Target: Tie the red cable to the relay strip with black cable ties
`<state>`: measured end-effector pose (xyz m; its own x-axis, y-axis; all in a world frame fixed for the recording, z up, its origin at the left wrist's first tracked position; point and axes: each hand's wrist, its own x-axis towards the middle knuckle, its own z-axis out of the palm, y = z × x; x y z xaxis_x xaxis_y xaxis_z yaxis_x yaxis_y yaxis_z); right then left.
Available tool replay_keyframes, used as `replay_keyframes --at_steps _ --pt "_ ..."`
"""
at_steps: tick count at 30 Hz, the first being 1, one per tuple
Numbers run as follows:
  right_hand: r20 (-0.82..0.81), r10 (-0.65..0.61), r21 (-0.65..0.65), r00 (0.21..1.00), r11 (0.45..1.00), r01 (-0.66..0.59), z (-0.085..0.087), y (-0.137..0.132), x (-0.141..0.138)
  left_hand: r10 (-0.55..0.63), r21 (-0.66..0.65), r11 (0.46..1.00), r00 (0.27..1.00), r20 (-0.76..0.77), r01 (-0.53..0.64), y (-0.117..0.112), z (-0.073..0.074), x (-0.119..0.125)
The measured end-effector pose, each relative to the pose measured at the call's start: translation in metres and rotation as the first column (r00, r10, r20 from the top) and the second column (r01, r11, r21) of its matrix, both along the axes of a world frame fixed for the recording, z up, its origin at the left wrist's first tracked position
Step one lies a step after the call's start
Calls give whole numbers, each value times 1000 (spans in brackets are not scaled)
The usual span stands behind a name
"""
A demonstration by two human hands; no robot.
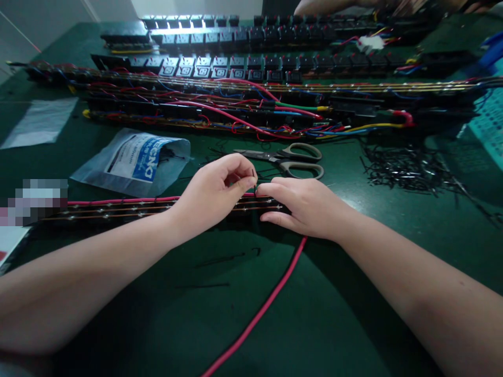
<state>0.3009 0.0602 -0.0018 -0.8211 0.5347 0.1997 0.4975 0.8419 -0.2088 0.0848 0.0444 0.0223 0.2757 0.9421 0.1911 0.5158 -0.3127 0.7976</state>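
A black strip with copper bars (133, 210) lies across the table in front of me. A red cable (271, 301) runs along its far edge and bends off toward me past my right hand. Thumb and forefinger of my left hand (216, 188) are pinched on a thin black cable tie (254, 177), which stands up at the red cable. My right hand (310, 205) is closed over the strip, fingers on the far side and thumb on the near side, beside the tie. Under that hand, part of the strip and cable is hidden.
Grey-handled scissors (302, 159) lie just beyond my hands. A plastic bag of cable ties (133, 162) is at left, a pile of black tie offcuts (401, 167) at right. Wired socket strips (236, 94) fill the back, where another person's arm (334, 6) shows.
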Motion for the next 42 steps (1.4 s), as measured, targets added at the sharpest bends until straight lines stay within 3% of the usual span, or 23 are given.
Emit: replay_keyframes --at_steps 16,26,33,42 --pt "-42 -55 5 998 998 56 -2 0 0 8 36 999 1000 24 -9 0 -1 1" --pt "93 -135 -70 986 987 142 4 -1 -4 35 15 999 995 88 -36 -2 -3 0" --pt "91 -137 -81 986 986 145 0 1 -5 7 229 973 996 -91 14 -9 -5 0" --pt "85 -178 -111 980 976 186 -2 -2 -3 16 406 908 959 -284 105 -24 -10 0"
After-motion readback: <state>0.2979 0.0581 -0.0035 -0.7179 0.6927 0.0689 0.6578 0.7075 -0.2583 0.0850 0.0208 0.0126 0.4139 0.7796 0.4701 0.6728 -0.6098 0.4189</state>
